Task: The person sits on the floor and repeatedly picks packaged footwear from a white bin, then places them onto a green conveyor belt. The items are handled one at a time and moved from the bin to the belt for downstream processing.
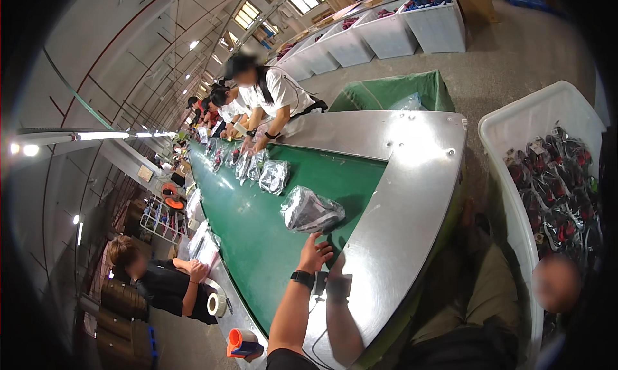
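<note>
My left hand (315,253), with a dark band on its wrist, reaches over the green conveyor belt (251,241). Its fingers are apart and slightly bent, with nothing in them. Just beyond the fingertips lies a clear plastic bag (312,210) with a dark grey, shoe-like item inside. My right hand (557,283) is at the right, over a white bin (508,170) full of bagged dark and red shoes (550,177); it is blurred, so its fingers do not show. Several more clear bags (275,177) lie farther up the belt.
A metal ledge (421,170) borders the belt's near end. Co-workers stand along the far side; one person (174,280) in black stands at the left. An orange and blue container (243,343) and a tape roll (217,303) sit on the left edge. White bins (386,35) line the back.
</note>
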The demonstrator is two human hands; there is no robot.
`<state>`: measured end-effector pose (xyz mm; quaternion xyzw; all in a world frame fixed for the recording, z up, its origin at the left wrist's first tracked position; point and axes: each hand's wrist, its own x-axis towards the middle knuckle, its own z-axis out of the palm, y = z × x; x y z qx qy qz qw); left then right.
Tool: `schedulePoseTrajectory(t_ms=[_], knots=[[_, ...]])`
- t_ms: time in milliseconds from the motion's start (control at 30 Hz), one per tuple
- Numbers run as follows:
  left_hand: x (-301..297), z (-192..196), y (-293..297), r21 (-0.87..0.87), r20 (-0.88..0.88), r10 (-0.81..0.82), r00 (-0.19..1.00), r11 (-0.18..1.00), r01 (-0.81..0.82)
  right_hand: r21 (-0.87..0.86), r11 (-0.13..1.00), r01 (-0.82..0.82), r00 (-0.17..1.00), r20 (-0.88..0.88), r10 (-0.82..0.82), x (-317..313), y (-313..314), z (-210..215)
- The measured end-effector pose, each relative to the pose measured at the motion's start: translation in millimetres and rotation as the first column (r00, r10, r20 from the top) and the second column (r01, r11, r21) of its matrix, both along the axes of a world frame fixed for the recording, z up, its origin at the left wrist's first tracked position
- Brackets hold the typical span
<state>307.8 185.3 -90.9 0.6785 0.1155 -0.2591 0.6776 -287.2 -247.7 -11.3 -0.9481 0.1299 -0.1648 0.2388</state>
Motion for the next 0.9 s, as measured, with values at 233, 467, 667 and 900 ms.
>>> schedulePoseTrajectory(t_ms=[233, 467, 667, 900], knots=[[14, 4, 16, 0.18, 0.224, 0.097, 0.97, 0.974, -0.139, 0.0, 0.998, -0.065, 0.998, 0.006, 0.065, 11, 0, 7], [60, 9, -8, 0.471, 0.802, -0.229, 0.552, 0.81, -0.348, 0.017, 0.999, -0.043, 0.999, 0.009, 0.043, 20, 2, 17], [99, 0, -28, 0.564, 0.812, -0.413, 0.413, 0.739, -0.368, -0.031, 0.999, -0.035, 0.999, 0.035, 0.036, 24, -1, 30], [66, -18, -34, 0.767, 0.642, -0.642, 0.419, 0.534, -0.356, 0.008, 0.999, -0.05, 0.998, 0.032, 0.049, 32, 7, 34]])
